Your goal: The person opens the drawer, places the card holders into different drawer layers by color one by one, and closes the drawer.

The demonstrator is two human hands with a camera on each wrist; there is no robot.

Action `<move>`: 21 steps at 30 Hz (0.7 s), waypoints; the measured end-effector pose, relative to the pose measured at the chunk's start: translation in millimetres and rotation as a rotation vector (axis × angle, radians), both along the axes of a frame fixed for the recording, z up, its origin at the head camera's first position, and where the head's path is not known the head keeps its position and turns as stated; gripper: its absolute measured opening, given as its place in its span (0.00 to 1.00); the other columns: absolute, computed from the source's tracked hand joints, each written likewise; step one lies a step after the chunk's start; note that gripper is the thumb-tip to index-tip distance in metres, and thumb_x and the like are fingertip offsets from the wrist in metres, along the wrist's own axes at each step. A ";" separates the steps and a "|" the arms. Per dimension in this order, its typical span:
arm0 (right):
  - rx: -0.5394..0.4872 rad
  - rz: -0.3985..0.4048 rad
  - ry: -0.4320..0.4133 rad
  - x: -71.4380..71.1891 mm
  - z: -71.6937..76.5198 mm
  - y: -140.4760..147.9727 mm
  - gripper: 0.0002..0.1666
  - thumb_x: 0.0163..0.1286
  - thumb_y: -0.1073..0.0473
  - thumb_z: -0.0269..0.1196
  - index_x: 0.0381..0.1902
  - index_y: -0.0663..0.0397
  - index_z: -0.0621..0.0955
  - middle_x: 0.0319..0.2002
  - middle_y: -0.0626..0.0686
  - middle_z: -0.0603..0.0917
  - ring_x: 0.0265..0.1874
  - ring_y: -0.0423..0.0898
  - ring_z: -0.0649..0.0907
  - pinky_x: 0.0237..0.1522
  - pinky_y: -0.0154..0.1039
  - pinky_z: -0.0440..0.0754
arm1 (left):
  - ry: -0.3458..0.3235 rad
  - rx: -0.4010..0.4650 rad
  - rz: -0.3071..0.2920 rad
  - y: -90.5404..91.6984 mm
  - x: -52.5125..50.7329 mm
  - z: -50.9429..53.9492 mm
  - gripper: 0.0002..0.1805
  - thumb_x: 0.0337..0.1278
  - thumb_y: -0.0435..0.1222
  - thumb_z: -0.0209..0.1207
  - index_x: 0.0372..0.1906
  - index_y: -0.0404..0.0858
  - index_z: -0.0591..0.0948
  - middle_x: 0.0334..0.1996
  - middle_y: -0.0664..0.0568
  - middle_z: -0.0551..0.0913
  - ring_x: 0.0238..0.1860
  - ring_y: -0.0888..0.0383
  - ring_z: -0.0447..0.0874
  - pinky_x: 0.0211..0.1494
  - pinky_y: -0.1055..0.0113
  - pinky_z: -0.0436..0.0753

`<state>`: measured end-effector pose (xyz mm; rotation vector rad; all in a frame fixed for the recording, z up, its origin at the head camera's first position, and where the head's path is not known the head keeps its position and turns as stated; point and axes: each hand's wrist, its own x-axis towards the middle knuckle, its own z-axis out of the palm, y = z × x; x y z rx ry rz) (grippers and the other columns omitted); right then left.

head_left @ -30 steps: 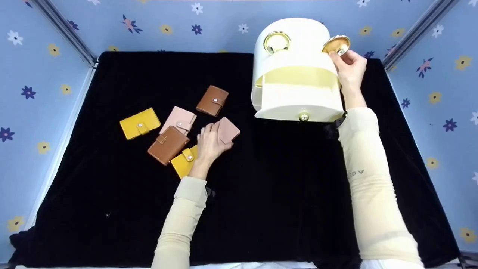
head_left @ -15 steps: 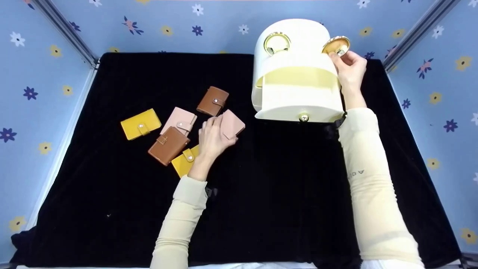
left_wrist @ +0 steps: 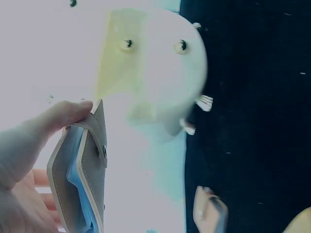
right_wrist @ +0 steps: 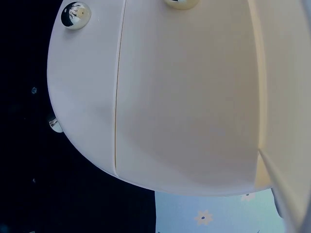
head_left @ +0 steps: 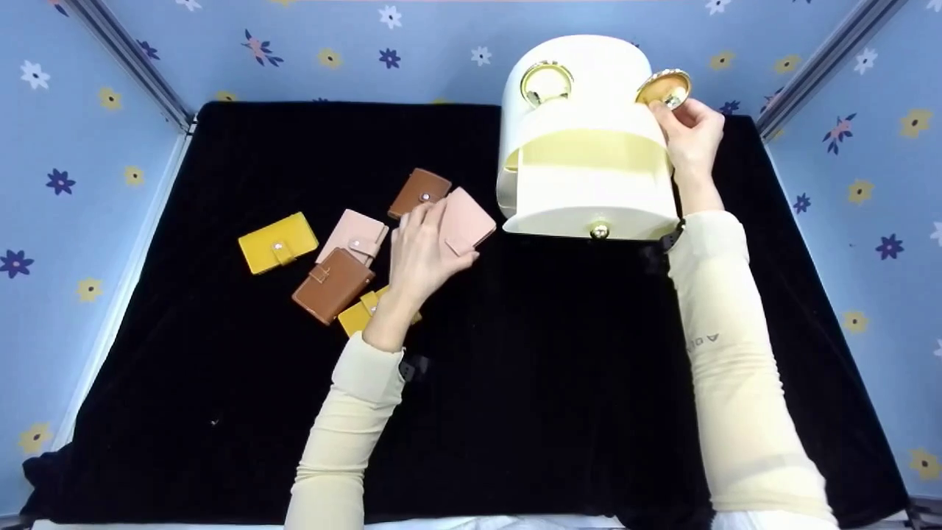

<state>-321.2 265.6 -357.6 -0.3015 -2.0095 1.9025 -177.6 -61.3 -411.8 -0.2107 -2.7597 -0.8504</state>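
Wallets (head_left: 467, 217) | 2 pink | 2 brown | 2 yellow | left grip (head_left: 422, 254): 1 pink

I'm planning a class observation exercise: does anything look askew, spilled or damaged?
Only mildly: the nearer brown wallet lies askew, partly over the leftmost pink wallet, so they look untidy. No spill or damage is visible.
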 end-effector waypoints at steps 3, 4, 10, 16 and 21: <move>0.018 -0.004 -0.003 0.2 0.2 -0.1 0.07 0.49 0.61 0.69 0.25 0.58 0.82 0.21 0.48 0.80 0.22 0.39 0.78 0.29 0.30 0.72 | 0.024 0.017 -0.024 2.3 -0.8 11.8 0.44 0.30 0.49 0.68 0.58 0.34 0.69 0.52 0.41 0.71 0.52 0.45 0.66 0.50 0.52 0.67; 0.018 -0.004 -0.003 0.1 0.1 0.1 0.06 0.49 0.61 0.69 0.24 0.57 0.82 0.21 0.48 0.80 0.21 0.39 0.77 0.28 0.30 0.72 | 0.031 0.019 -0.032 3.2 -1.3 15.9 0.44 0.30 0.49 0.68 0.58 0.34 0.69 0.52 0.41 0.71 0.52 0.46 0.66 0.50 0.52 0.67; 0.008 -0.001 0.009 0.5 -1.3 0.7 0.06 0.49 0.62 0.69 0.21 0.57 0.81 0.19 0.48 0.80 0.19 0.39 0.77 0.27 0.30 0.72 | 0.061 -0.005 -0.064 11.0 -6.4 38.7 0.45 0.30 0.50 0.68 0.59 0.34 0.68 0.52 0.42 0.71 0.51 0.47 0.68 0.49 0.55 0.68; 0.019 -0.007 0.015 0.8 -1.6 0.3 0.06 0.49 0.62 0.69 0.20 0.57 0.81 0.19 0.47 0.80 0.19 0.39 0.77 0.27 0.30 0.72 | 0.092 -0.032 -0.088 22.0 -12.5 58.8 0.45 0.31 0.51 0.68 0.59 0.34 0.68 0.52 0.43 0.71 0.50 0.48 0.68 0.49 0.56 0.68; 0.020 -0.009 0.012 0.5 -0.9 -0.1 0.07 0.48 0.61 0.69 0.20 0.57 0.81 0.19 0.48 0.80 0.20 0.39 0.77 0.27 0.30 0.72 | 0.093 -0.042 -0.110 32.4 -19.7 71.6 0.45 0.31 0.52 0.67 0.60 0.36 0.67 0.52 0.45 0.71 0.50 0.49 0.68 0.49 0.58 0.68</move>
